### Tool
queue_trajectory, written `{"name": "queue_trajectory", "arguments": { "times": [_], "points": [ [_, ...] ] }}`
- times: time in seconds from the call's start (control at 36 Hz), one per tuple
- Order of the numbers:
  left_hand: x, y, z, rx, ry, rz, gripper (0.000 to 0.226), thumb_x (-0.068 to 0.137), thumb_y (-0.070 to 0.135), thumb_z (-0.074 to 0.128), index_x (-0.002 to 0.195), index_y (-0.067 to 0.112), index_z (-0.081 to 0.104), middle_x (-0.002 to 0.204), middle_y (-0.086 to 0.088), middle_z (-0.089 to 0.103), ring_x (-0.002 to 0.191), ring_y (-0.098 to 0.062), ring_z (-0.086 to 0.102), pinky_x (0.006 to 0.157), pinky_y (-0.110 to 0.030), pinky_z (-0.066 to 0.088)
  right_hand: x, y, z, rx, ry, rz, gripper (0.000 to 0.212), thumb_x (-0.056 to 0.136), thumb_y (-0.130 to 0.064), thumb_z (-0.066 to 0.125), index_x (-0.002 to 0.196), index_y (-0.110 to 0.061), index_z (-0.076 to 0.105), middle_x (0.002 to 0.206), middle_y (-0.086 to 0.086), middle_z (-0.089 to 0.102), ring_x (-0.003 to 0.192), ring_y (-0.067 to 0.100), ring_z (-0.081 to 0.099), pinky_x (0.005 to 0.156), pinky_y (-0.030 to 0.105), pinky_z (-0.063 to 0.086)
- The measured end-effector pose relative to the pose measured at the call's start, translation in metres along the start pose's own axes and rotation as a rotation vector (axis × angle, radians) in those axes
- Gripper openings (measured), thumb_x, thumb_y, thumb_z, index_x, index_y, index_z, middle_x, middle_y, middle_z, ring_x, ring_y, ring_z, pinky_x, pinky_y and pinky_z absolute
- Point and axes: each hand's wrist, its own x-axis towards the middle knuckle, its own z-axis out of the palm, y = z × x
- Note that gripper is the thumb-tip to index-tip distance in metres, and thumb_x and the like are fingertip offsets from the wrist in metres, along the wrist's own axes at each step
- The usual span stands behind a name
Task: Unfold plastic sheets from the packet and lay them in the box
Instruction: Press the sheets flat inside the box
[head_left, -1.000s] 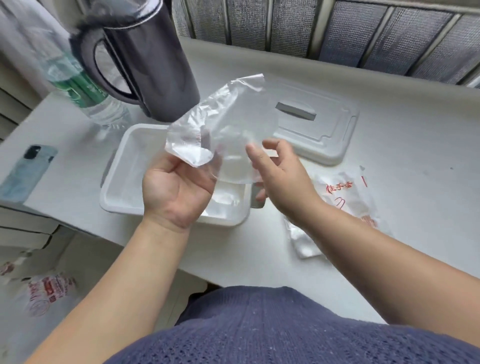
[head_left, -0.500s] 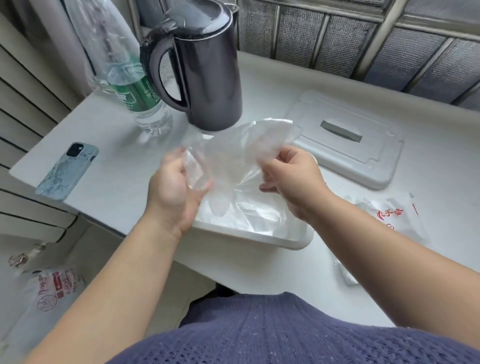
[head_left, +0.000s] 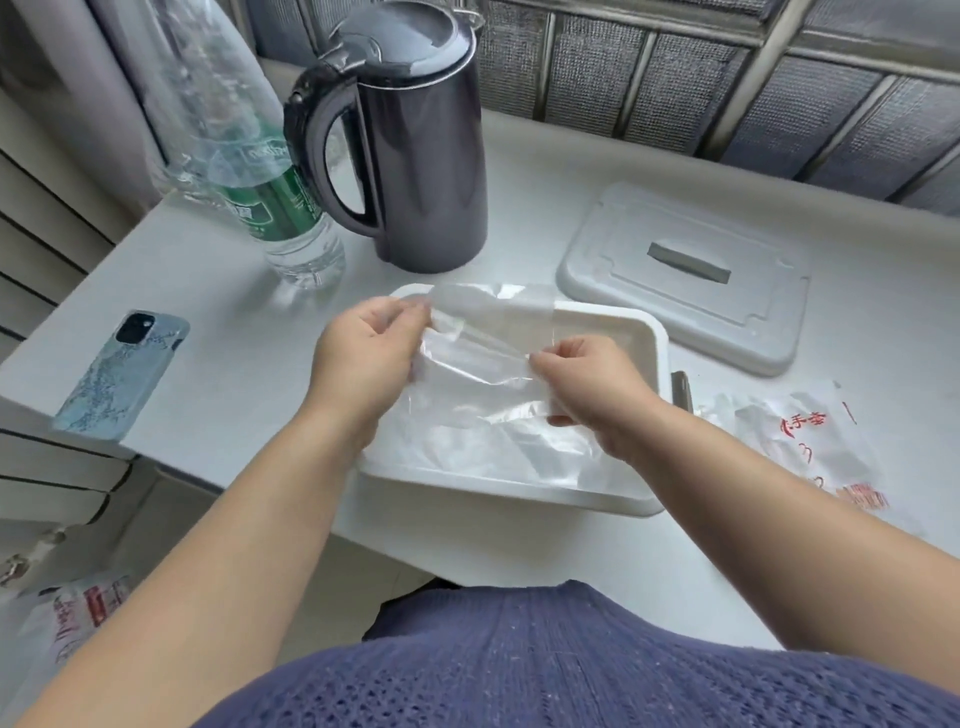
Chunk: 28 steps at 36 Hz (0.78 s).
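Spanning the view, the white table (head_left: 218, 291) carries a dark kettle (head_left: 415, 156), a white open box (head_left: 649, 332) at centre with its lid (head_left: 691, 291) just beyond to the right, a water bottle (head_left: 280, 218) and a phone (head_left: 122, 374). Over the box, the left hand (head_left: 371, 356) and right hand (head_left: 587, 387) each pinch an edge of a clear plastic sheet (head_left: 483, 338), stretched between them above other sheets inside. Beside the box lies the red-printed packet (head_left: 800, 441).
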Motion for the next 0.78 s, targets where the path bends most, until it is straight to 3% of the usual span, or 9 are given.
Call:
{"name": "queue_trajectory", "arguments": {
  "times": [0.08,0.19,0.28,0.36,0.44,0.5,0.61,0.67,0.78],
  "points": [
    [0.012,0.003,-0.009,0.28,0.211,0.184,0.015,0.091,0.034,0.059,0.094,0.02,0.064,0.084,0.009,0.064,0.078,-0.014,0.056,0.07,-0.026,0.042,0.002,0.007,-0.001,-0.285,0.028,0.037,0.021,0.088,-0.008,0.04,0.067,-0.012,0.039,0.061,0.004,0.035,0.056,0.021,0.032,0.051,0.022,0.028],
    [0.015,0.004,-0.01,0.605,0.432,0.576,0.043,0.085,0.024,0.061,0.125,0.008,0.054,0.118,-0.015,0.053,0.105,-0.029,0.052,0.091,-0.035,0.039,0.004,0.007,-0.002,-0.546,0.037,0.06,0.026,0.087,-0.007,0.039,0.062,-0.01,0.041,0.058,0.004,0.043,0.049,0.02,0.039,0.044,0.023,0.026],
    [0.01,-0.003,-0.001,0.636,0.164,0.875,0.032,0.085,0.022,0.057,0.114,0.01,0.064,0.102,-0.011,0.061,0.091,-0.028,0.057,0.082,-0.038,0.047,0.001,0.003,-0.004,-0.725,0.013,0.085,0.026,0.088,-0.006,0.039,0.063,-0.008,0.044,0.059,0.005,0.047,0.052,0.02,0.044,0.046,0.024,0.032],
    [-0.001,-0.004,0.01,0.745,-0.449,0.713,0.026,0.091,0.032,0.056,0.114,0.025,0.067,0.105,0.005,0.064,0.092,-0.015,0.06,0.079,-0.032,0.049,-0.001,-0.001,-0.002,-0.906,-0.038,0.141,0.025,0.09,-0.006,0.039,0.067,-0.008,0.048,0.063,0.005,0.047,0.057,0.022,0.047,0.055,0.026,0.04],
    [0.004,-0.013,0.021,1.152,-0.773,0.485,0.039,0.094,0.041,0.054,0.132,0.034,0.053,0.134,0.009,0.052,0.123,-0.015,0.047,0.093,-0.029,0.042,-0.001,0.002,0.002,-1.008,-0.024,0.154,0.013,0.089,-0.004,0.04,0.091,-0.004,0.053,0.08,0.007,0.054,0.071,0.026,0.051,0.063,0.029,0.04],
    [0.009,-0.016,0.024,1.25,-0.821,0.438,0.046,0.093,0.04,0.055,0.137,0.034,0.048,0.141,0.007,0.045,0.129,-0.018,0.043,0.094,-0.032,0.042,-0.002,0.007,0.002,-0.961,0.069,0.079,0.02,0.088,-0.002,0.04,0.108,-0.003,0.041,0.095,0.013,0.056,0.082,0.031,0.051,0.064,0.032,0.037],
    [0.015,-0.02,0.031,1.365,-0.879,0.391,0.056,0.088,0.036,0.061,0.14,0.028,0.043,0.138,-0.005,0.042,0.122,-0.027,0.048,0.092,-0.033,0.044,-0.003,0.009,0.003,-0.961,0.236,-0.299,0.01,0.09,-0.009,0.042,0.095,-0.013,0.034,0.097,0.006,0.044,0.095,0.029,0.047,0.065,0.031,0.027],
    [0.015,-0.021,0.036,1.344,-0.952,0.352,0.056,0.09,0.038,0.059,0.142,0.026,0.041,0.14,-0.006,0.044,0.124,-0.027,0.047,0.095,-0.032,0.041,0.005,0.012,0.007,-0.982,0.103,-0.379,0.012,0.092,-0.017,0.044,0.103,-0.012,0.047,0.106,0.007,0.051,0.102,0.029,0.049,0.068,0.031,0.032],
    [0.01,-0.026,0.045,1.189,-1.035,0.289,0.045,0.096,0.036,0.052,0.139,0.024,0.047,0.14,-0.001,0.05,0.126,-0.022,0.047,0.094,-0.026,0.036,0.021,0.025,0.017,-1.008,-0.243,-0.17,0.035,0.09,-0.024,0.054,0.121,-0.008,0.054,0.118,0.011,0.059,0.113,0.029,0.054,0.084,0.029,0.045]
  ]
}}
